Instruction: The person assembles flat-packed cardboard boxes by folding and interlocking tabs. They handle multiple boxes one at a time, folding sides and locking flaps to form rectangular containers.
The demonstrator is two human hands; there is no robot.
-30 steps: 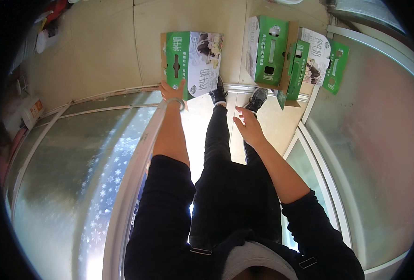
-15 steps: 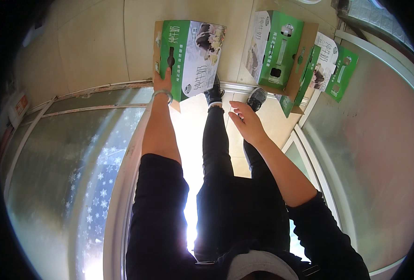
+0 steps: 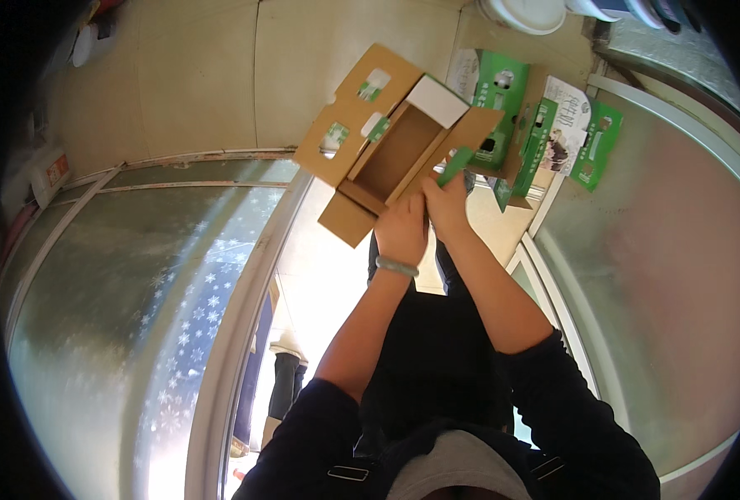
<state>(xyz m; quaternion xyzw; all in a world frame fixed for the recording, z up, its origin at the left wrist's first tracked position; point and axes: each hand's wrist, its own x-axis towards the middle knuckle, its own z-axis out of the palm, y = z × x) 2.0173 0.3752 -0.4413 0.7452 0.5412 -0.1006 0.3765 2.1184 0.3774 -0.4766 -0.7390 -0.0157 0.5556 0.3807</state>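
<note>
both hands have come together on the open box (image 3: 395, 158), which half a second ago stood with its printed side up and only the left hand on it; now it is turned and tilted, its opening and brown inside facing the person. it is in front of the legs, at the doorway, with no other support in sight, so the hands seem to carry its weight. the left hand (image 3: 400, 230) is curled in at the near long side, closed against the cardboard, though its fingertips are hidden. the right hand (image 3: 447, 205), which hung free before, has its fingers bent tight at the near flap, with a green strip (image 3: 455, 167) standing out above the thumb. gripping side by side on one edge probably steadies the box while leaving its mouth clear. the wide far flap (image 3: 349, 104), with its cut-out holes, hangs outward, which likely lets that side stay open to view. to the right, the second box (image 3: 503, 79) stands partly behind the held one, its printed panel (image 3: 566, 125) spread toward the right glass door (image 3: 670, 250), perhaps kept there to leave the doorway passable
</note>
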